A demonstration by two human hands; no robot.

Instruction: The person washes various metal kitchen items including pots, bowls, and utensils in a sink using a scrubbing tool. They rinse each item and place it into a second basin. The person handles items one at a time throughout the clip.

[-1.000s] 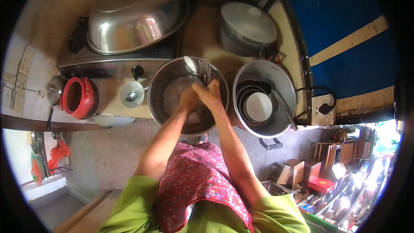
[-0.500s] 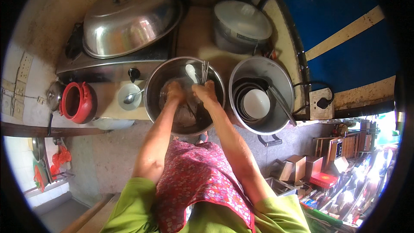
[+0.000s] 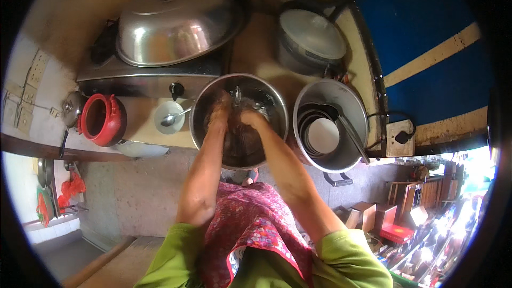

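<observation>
Both of my hands are down inside a round metal basin (image 3: 281, 104) that holds water. My left hand (image 3: 219, 111) is at the basin's left side, its fingers blurred and wet. Close beside it, right of the middle, my right hand (image 3: 252, 117) is bent inward with its fingertips hidden. Thin shiny utensils (image 3: 237, 94) show between and beyond the hands; glare and moving water hide their shape, and I cannot tell which hand grips them.
Left of the basin are a white bowl (image 3: 177, 123) with a metal spoon (image 3: 169, 121) and a red pot (image 3: 116, 122). On its right, a large metal pot (image 3: 352, 138) holds nested bowls (image 3: 323, 136). Behind sit a stove (image 3: 152, 86), a big domed lid (image 3: 176, 26) and a lidded pot (image 3: 298, 56).
The white spoon and thin metal sticks that stood up by my right hand have gone lower into the basin. My right hand has moved down too. The whole view has shifted slightly.
</observation>
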